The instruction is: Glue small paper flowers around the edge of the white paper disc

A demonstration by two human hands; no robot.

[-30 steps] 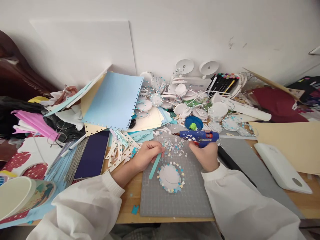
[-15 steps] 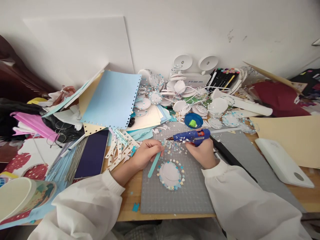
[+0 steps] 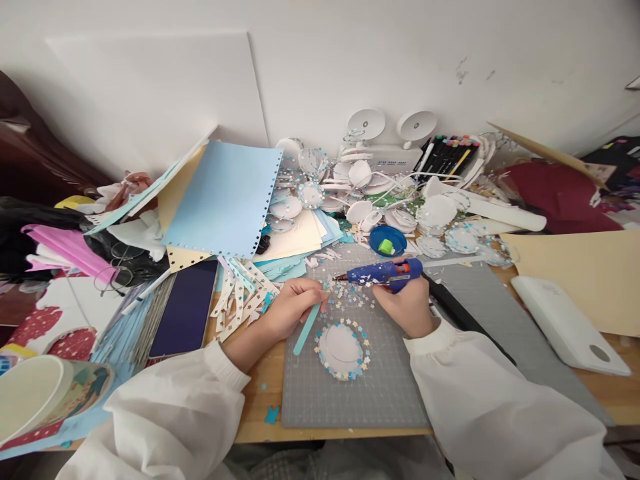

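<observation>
My left hand is closed on a flat light-teal stick, whose lower end slants down over the grey cutting mat. In my right hand is a blue hot glue gun, its nozzle pointing left, close to the fingertips of my left hand. Small star-shaped paper pieces lie scattered on the mat beneath the nozzle. Nearer to me on the mat rests a white disc ringed with blue, white and cream stars.
Behind the mat are a blue lid with a green piece in it and a heap of white discs. Punched paper sheets and a phone are at left. A white device lies at right.
Both hands stay almost in place. The lower end of the stick has shifted very slightly left, and the glue gun very slightly right.
</observation>
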